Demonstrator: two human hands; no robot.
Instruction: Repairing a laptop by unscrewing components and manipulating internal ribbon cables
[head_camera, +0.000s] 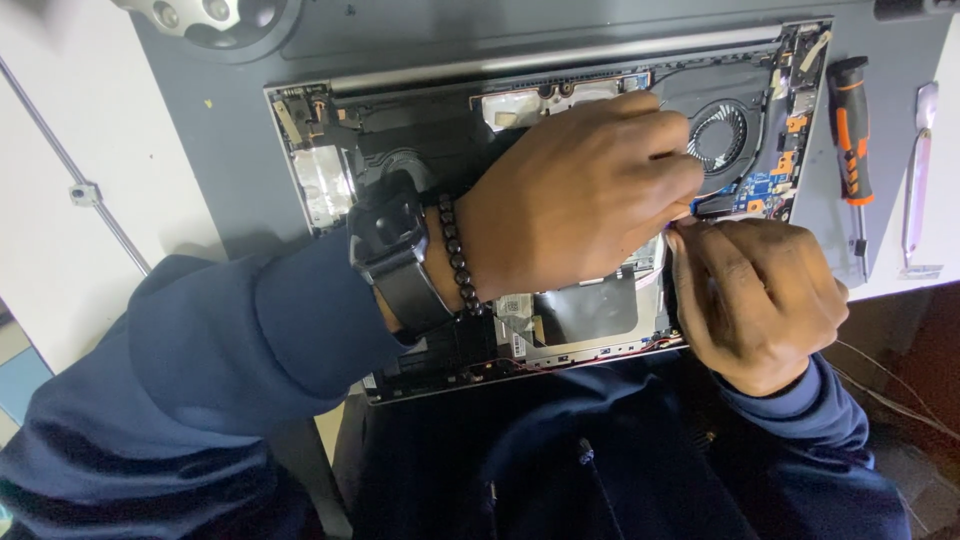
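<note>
An opened silver laptop base (320, 190) lies on a grey mat (220, 120), its circuit boards and round black cooling fan (722, 135) exposed. The left hand (580, 195) and right hand (765, 300) meet with fingertips pinched together over the right side of the interior. An orange-and-black screwdriver (853, 140) lies just beside the laptop's right edge

place: electronics repair workshop | evidence: opened laptop (560, 230) with bare boards and cooling fan (718, 135) on grey mat (220, 140) | tools: orange-black screwdriver (851, 120) and metal pry tool (918, 170) near worktop (50, 220) right edge
</note>
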